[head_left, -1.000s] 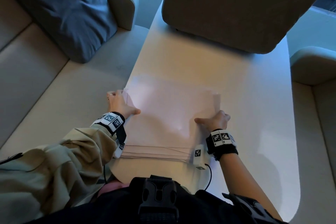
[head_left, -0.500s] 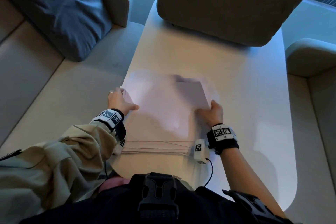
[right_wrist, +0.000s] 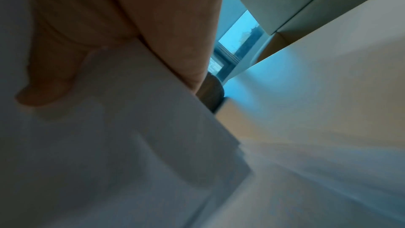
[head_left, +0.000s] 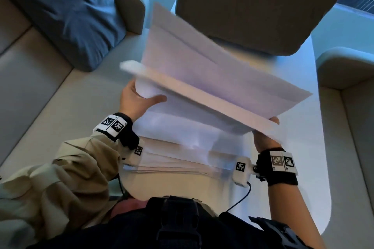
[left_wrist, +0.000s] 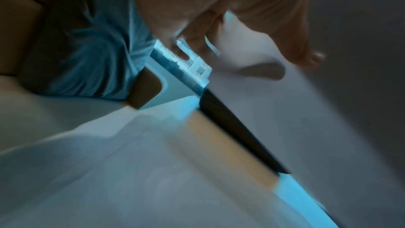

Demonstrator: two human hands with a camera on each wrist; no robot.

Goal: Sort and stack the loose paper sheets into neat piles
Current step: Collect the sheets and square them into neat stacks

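Note:
A bundle of white paper sheets (head_left: 202, 70) is raised off the table and tilted, blurred by motion. My left hand (head_left: 137, 99) grips its left edge, thumb on the near face and fingers behind. My right hand (head_left: 265, 139) grips the bundle's lower right corner, mostly hidden by the paper. In the left wrist view the thumb and curled fingers (left_wrist: 197, 41) clasp the sheets (left_wrist: 274, 110). The right wrist view shows my thumb (right_wrist: 48, 84) pressed on the paper (right_wrist: 131, 136). Under the raised bundle a fanned pile of sheets (head_left: 178, 159) lies on the table near me.
The white table (head_left: 299, 147) runs away from me. A brown chair back (head_left: 253, 2) stands at its far end. A beige sofa seat (head_left: 50, 97) with a blue cushion (head_left: 66, 10) lies to the left, and another seat (head_left: 354, 107) to the right.
Both hands rested on the flat paper stack a second ago. They have since gripped a bundle of sheets at its sides and lifted it up off the pile, tilting it.

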